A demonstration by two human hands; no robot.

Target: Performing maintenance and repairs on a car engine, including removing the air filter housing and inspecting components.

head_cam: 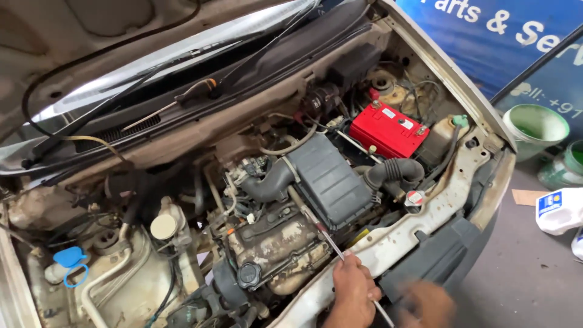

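Thin silver metal rod (328, 240) is gripped by the left hand (353, 294) near the black ribbed air box (331, 179); whether the blurred right hand (428, 304) grips anything cannot be told.

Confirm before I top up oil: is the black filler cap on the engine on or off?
On: the round black filler cap sits seated on the engine cover.

Single head-worn view, angled down from the car's front, fairly near over the open engine bay (273, 200).
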